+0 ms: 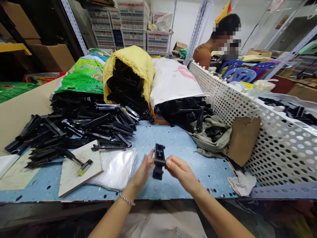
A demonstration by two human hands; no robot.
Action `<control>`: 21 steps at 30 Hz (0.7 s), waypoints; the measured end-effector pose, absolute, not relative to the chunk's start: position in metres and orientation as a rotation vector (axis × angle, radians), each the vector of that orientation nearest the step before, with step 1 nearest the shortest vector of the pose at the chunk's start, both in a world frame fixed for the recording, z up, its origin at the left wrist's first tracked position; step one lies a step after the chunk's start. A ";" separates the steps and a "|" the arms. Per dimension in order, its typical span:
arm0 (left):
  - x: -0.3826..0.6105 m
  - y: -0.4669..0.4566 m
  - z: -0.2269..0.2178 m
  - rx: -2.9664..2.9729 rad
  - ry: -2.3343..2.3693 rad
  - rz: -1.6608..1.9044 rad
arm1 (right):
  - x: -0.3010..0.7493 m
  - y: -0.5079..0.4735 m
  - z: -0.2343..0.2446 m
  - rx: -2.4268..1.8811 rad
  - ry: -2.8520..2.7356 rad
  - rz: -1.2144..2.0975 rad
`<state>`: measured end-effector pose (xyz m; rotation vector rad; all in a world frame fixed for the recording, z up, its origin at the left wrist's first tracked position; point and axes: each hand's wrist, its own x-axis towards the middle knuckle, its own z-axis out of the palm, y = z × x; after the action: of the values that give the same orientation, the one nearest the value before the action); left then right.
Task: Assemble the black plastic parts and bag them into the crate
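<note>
Over the near middle of the table [173, 137], the right hand [180, 169] pinches the black part [158, 162] by its right side, ideally steadily, so the left hand [141, 172] (loosely spread, contact too blurred to tell) can brace opposite.

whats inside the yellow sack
Black parts show through the open mouth of the yellow sack, some at its lower edge. Further back is too dark to make out, and the cloth hides the rest.
</note>
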<state>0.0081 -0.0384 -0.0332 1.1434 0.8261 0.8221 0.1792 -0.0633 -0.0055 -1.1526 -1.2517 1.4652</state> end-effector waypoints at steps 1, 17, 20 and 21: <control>0.012 -0.028 -0.028 1.059 0.806 0.870 | 0.171 -0.069 -0.013 -1.129 -1.205 1.555; 0.029 -0.077 -0.045 1.799 0.906 0.675 | 0.211 -0.026 -0.044 -1.336 -1.187 1.431; 0.047 -0.080 -0.072 1.878 1.002 0.639 | 0.223 -0.015 -0.055 -1.488 -1.453 1.201; 0.049 -0.077 -0.076 1.935 0.993 0.602 | 0.230 -0.011 -0.060 -1.546 -1.536 1.116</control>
<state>0.0492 -0.0773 -0.0765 1.9351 0.9926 0.6021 0.2302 -0.0108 -0.0598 -1.5460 -1.5361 1.1165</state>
